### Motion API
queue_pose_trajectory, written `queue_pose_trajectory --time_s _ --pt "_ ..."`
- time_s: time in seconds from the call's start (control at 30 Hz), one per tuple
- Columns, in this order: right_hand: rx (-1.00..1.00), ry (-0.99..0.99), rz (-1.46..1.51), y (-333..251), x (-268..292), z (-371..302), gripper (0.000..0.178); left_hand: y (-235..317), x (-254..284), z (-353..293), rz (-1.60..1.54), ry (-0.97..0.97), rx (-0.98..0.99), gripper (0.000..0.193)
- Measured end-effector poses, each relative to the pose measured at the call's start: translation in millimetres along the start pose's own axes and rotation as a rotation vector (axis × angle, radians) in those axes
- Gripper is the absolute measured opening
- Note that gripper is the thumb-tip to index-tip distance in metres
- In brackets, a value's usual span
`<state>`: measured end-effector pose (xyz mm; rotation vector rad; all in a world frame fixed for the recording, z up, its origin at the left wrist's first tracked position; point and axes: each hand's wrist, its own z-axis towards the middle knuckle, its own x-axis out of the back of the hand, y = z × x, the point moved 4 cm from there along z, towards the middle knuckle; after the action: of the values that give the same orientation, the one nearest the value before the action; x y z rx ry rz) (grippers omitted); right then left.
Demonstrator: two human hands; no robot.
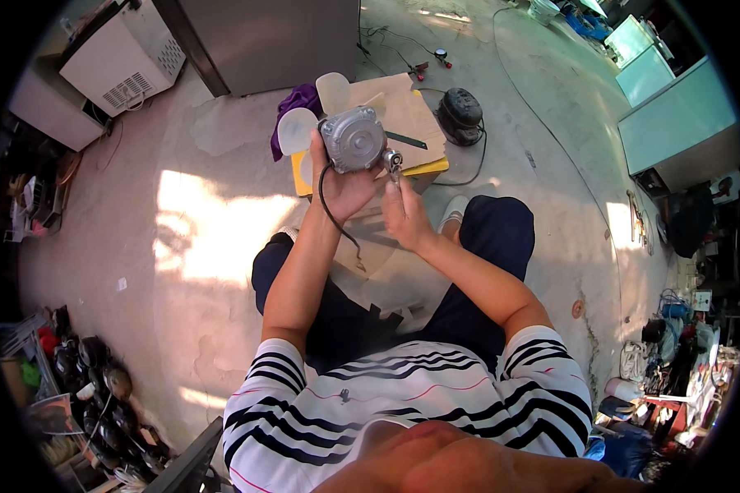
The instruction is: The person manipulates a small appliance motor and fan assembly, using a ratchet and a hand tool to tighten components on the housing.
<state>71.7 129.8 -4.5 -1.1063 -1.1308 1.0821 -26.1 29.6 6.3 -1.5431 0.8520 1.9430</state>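
Observation:
My left hand [347, 191] is wrapped round a small silver fan motor [358, 141] and holds it up in front of me. Pale translucent fan blades [299, 131] stick out behind the motor on its left side. From the motor a black cord [327, 204] hangs past my left wrist, its end loose. My right hand [406, 215] grips a chrome ratchet wrench [395, 166]. The ratchet's head is at the motor's lower right edge; whether it sits on a fastener there I cannot tell.
Beyond my hands, a cardboard sheet [411, 103] lies on a yellow-edged box, with a dark flat strip [408, 141] on it. A purple cloth [298, 100] is at its left, a black compressor [460, 113] at its right. A grey cabinet [271, 41] stands farther off.

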Motion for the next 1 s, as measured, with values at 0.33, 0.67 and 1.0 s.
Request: queue_pose_trajectory --time_s 0.33,0.67,1.0 --pt "0.110 -0.029 -0.115 0 7 9 0.029 -2 -3 0 0.019 0.191 -0.010 0.086" --pt "0.000 -0.016 -0.189 3 22 2 0.028 -13 -6 1 0.015 0.264 0.023 0.087" --pt "-0.243 -0.028 0.389 16 -23 -8 0.026 7 0 -8 0.694 0.631 0.045 0.077"
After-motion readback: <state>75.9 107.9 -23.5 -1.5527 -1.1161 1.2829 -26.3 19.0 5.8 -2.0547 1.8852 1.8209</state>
